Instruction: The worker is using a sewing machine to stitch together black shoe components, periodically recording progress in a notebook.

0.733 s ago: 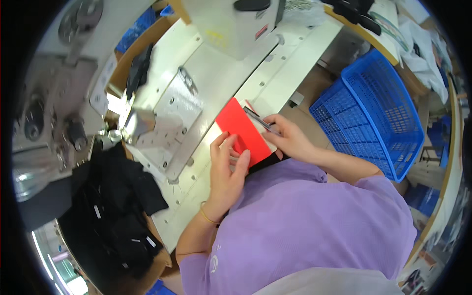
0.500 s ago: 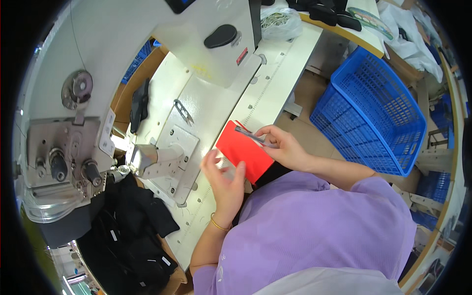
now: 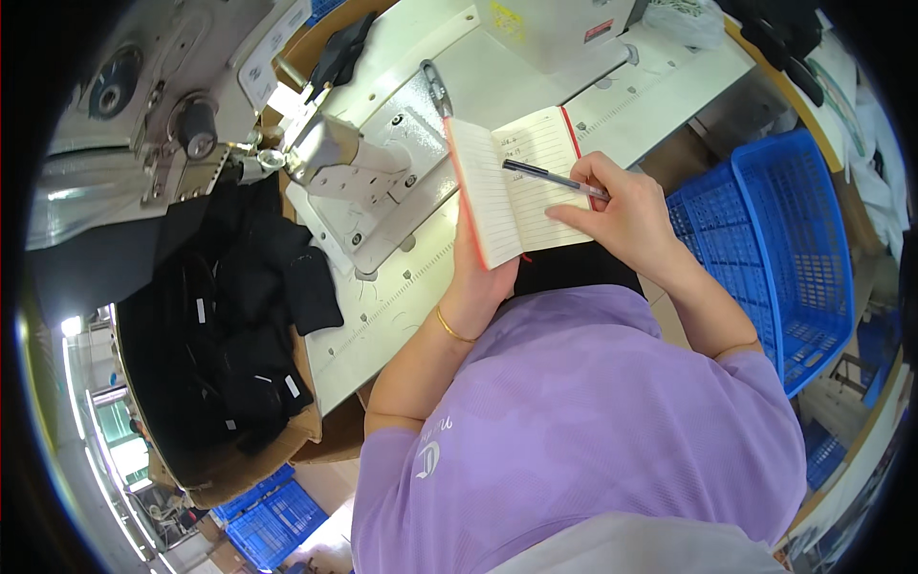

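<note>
A small red-covered notebook (image 3: 545, 215) lies open in front of me, its lined pages facing up with a little handwriting near the top of the right page. My left hand (image 3: 478, 263) supports it from below and along the left cover; most of those fingers are hidden behind it. Over the right page, my right hand (image 3: 626, 206) pinches a dark pen (image 3: 543, 173) and also touches the notebook's right edge. Beyond the notebook's top left corner, thread snips (image 3: 435, 88) rest on the sewing machine bed.
A sewing machine head (image 3: 335, 153) stands to the left on the white table (image 3: 382, 330). Below it, a cardboard box (image 3: 301, 430) holds black garments (image 3: 239, 297). A blue plastic basket (image 3: 794, 249) is at my right. Black pieces (image 3: 342, 53) lie behind the machine.
The red notebook has gone from closed to open. My left hand has moved under it, and the pen in my right hand now lies over the page. The view has shifted.
</note>
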Demonstrator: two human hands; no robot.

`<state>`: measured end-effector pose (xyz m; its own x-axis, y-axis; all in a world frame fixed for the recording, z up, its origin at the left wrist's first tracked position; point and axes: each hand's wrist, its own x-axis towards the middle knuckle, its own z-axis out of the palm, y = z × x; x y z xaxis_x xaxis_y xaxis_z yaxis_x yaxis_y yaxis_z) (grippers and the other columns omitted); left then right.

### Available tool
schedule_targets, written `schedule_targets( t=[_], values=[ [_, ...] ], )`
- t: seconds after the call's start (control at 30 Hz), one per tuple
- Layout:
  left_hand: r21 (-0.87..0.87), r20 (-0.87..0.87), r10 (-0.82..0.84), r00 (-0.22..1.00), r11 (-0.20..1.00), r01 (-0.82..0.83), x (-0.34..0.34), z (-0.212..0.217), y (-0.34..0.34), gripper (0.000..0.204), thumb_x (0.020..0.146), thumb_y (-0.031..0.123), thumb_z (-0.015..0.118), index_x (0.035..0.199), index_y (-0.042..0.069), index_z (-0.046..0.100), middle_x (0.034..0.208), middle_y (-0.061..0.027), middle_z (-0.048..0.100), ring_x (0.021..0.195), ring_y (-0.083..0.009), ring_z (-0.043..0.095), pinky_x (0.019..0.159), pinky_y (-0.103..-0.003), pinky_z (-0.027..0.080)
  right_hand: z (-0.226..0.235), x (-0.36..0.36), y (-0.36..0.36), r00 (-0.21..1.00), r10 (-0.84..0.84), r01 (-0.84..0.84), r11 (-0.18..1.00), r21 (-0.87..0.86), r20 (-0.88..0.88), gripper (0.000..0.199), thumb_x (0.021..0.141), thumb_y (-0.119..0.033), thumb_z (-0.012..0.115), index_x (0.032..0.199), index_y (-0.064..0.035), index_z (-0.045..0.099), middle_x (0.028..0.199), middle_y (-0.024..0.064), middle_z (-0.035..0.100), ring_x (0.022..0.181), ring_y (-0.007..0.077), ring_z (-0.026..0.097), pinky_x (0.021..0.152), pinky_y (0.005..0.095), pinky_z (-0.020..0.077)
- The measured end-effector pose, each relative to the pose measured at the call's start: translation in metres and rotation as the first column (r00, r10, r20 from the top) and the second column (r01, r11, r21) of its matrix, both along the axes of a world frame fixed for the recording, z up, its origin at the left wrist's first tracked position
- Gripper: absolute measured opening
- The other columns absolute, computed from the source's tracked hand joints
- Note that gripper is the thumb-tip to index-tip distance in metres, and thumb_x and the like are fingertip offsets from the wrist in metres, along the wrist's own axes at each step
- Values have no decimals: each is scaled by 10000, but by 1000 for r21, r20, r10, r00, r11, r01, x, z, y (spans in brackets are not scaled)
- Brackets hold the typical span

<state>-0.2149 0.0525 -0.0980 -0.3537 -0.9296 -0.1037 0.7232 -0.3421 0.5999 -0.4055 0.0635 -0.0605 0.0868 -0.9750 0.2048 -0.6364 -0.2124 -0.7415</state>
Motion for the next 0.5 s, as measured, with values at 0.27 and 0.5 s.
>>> schedule_targets(
  t=[0.27,0.5],
  values=[
    [160,213,77,974,981,-112,0,-2,-4,365,1032,346,441,1276,79,488,1273,-53,573,1168,-171,564,979,-358,476,-16,28,-19,939,-74,-14,968,-251,-337,166,860,-157,627,977,-58,563,734,133,646,713,317,661,590,425,494],
    [16,208,32,978,999,-36,13,2,-1,391,1019,322,478,1355,133,414,1296,-26,548,1195,-157,529,954,-335,449,-4,51,-30,977,79,-45,984,-171,197,195,927,-147,565,1085,-33,559,731,105,591,621,270,598,588,351,478]
  ],
)
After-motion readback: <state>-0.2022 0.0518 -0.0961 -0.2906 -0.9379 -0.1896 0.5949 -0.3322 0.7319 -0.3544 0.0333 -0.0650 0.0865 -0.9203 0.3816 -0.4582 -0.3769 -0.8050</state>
